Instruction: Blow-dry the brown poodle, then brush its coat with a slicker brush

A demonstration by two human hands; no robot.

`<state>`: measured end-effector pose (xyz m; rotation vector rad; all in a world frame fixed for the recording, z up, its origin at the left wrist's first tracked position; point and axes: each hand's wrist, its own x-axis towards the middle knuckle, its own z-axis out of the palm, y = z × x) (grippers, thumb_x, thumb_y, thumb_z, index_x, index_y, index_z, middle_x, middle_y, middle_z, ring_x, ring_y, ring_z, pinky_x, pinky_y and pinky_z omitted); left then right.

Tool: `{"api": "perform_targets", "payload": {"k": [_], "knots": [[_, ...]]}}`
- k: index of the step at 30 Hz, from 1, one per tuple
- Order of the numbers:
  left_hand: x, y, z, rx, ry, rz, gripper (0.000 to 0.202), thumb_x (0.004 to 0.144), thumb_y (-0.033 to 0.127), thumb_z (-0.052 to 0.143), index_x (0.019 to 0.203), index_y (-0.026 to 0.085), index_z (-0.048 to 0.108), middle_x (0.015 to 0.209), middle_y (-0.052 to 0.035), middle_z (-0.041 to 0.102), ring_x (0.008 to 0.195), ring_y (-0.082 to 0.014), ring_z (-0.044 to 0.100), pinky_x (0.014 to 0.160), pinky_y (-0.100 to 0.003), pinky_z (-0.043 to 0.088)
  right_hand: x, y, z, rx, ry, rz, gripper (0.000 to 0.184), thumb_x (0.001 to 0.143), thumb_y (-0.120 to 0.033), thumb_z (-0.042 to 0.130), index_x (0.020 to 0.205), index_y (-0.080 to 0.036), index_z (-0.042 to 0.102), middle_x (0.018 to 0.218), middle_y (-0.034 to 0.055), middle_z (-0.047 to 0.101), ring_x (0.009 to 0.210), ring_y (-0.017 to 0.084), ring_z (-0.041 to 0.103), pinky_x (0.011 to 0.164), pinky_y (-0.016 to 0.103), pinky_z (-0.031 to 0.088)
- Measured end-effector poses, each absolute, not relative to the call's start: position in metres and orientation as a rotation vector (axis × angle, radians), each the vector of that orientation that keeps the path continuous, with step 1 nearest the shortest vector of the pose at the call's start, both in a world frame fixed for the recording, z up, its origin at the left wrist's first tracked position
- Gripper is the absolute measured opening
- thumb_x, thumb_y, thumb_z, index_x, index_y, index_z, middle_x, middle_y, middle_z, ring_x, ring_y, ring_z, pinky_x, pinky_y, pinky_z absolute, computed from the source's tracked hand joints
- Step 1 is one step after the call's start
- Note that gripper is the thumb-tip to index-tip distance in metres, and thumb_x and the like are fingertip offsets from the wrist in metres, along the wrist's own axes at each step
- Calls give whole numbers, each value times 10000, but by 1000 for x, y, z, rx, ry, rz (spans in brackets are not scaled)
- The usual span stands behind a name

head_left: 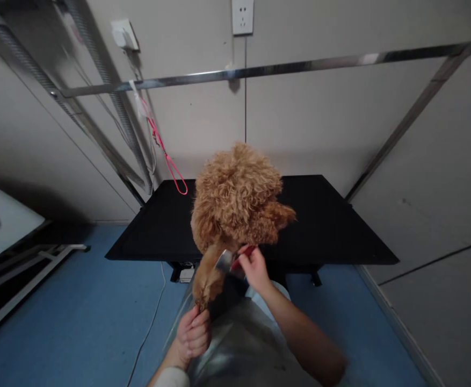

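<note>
A curly tan dog (237,196) stands on the black grooming table (327,226), its head turned right. My left hand (194,332) is closed around the end of the dog's stretched-out leg (209,277), low in the view. My right hand (253,267) grips a red-handled slicker brush (229,262) whose metal pad rests against that leg, just under the dog's body.
A steel overhead frame (259,70) spans the table, with a pink leash loop (171,164) hanging at its left. A wall socket (242,16) sits above. Blue floor (78,322) surrounds the table, and a white table edge (1,226) stands at far left.
</note>
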<state>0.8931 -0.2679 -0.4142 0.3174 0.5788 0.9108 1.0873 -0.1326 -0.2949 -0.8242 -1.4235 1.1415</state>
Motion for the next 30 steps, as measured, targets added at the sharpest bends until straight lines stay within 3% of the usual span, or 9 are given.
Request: {"api": "perform_targets", "payload": {"k": [2,7,11,15,20,22,25,27,30], "knots": [[888,-271,-417,357,622,893,576,649,760,560,422,276,347,196,141,-126,166,-47,-94,220,-225,-5,1088,-135,-291,-845,-1357,1078,183,854,-396,478,892,-227,535,844,44,602,784,194,591,758,364,522],[878,-284,-421,304,538,928,593,649,787,529,409,273,355,177,128,-133,152,-61,-82,198,-220,37,1079,-153,-291,-768,-1454,1144,158,736,-339,646,820,-232,565,800,15,608,733,175,593,710,312,526],[873,-294,-415,287,616,1060,639,705,789,464,465,237,249,211,145,-214,180,-30,-167,197,-182,19,1072,-159,-296,-858,-1219,1010,146,853,-366,475,904,-230,487,873,29,556,823,171,561,781,326,498],[872,-300,-405,329,740,1119,651,735,789,412,519,237,143,247,148,-260,198,-19,-222,220,-176,-13,1066,-169,-298,-738,-1385,1161,171,755,-348,622,833,-222,536,827,24,577,789,181,577,756,323,506],[880,-302,-401,407,830,1077,682,682,850,380,543,241,108,237,155,-263,195,-26,-223,225,-195,-30,1067,-170,-293,-842,-1176,1052,156,852,-374,483,921,-235,469,889,30,544,820,176,556,775,339,491],[883,-302,-403,390,833,1057,704,652,865,396,538,235,104,236,157,-270,193,-27,-222,219,-196,-35,1066,-174,-294,-777,-1270,1136,179,805,-374,566,892,-232,499,902,40,567,857,192,567,802,347,489],[885,-304,-410,283,765,1063,696,656,836,452,520,233,132,249,161,-265,201,-17,-222,208,-178,-36,1065,-173,-300,-750,-1341,1340,239,740,-388,640,874,-221,534,831,30,599,746,189,592,708,334,510],[887,-306,-415,225,684,1070,664,688,794,475,518,234,162,250,157,-224,202,-14,-197,203,-166,-2,1069,-159,-300,-814,-1234,1326,279,785,-445,569,942,-222,511,875,38,606,745,185,592,694,333,508],[891,-310,-421,200,559,1059,614,744,731,468,532,228,188,251,144,-147,203,-13,-151,211,-154,62,1079,-127,-291,-796,-1196,1309,321,815,-502,515,982,-229,491,1058,69,605,885,191,596,797,351,497]]}}
